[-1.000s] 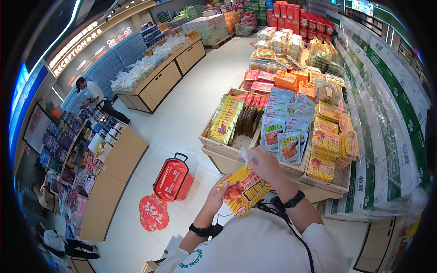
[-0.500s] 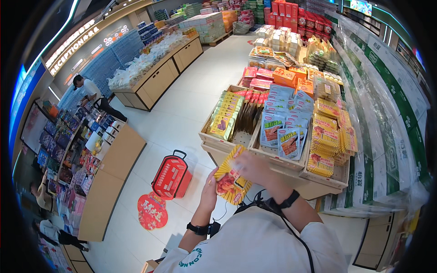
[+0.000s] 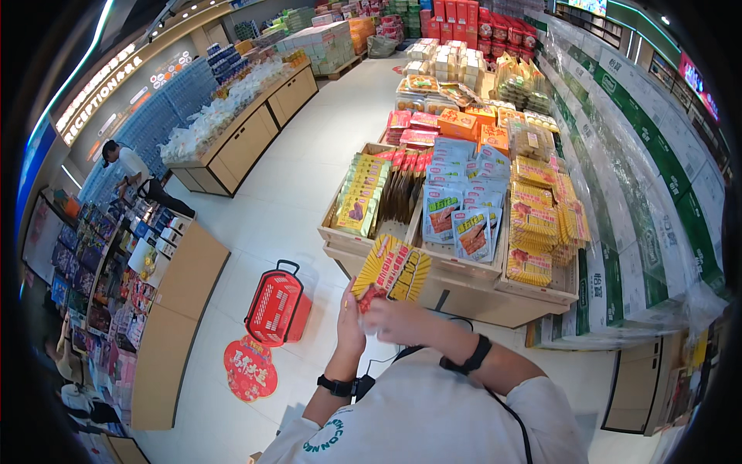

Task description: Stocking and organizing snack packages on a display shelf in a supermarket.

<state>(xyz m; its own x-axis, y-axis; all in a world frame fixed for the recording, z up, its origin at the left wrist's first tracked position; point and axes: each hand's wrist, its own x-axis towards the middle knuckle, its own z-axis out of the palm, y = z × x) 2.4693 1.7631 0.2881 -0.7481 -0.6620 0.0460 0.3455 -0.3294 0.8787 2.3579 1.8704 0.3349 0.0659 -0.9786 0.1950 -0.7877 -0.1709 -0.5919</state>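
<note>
My left hand (image 3: 348,325) holds a yellow snack package (image 3: 393,267) with a red food picture, tilted above the hand. My right hand (image 3: 385,319) is closed in front of the package's lower part, touching it, with a small translucent whitish thing at its fingers that I cannot make out. Beyond the package are wooden display bins (image 3: 464,267) holding green-gold packs (image 3: 360,197), blue snack packets (image 3: 471,232) and stacked yellow packets (image 3: 529,263).
A red shopping basket (image 3: 274,305) sits on the floor (image 3: 193,417) beside a red floor sticker (image 3: 249,370). Display counters (image 3: 178,301) line the left, where a person (image 3: 135,178) bends over goods. Plastic-wrapped cartons (image 3: 634,201) are stacked on the right. Boxed snacks (image 3: 460,124) fill the display further back.
My right hand has moved from the package's upper end down to its lower part. The package has turned, its top now leaning right. The view has shifted slightly.
</note>
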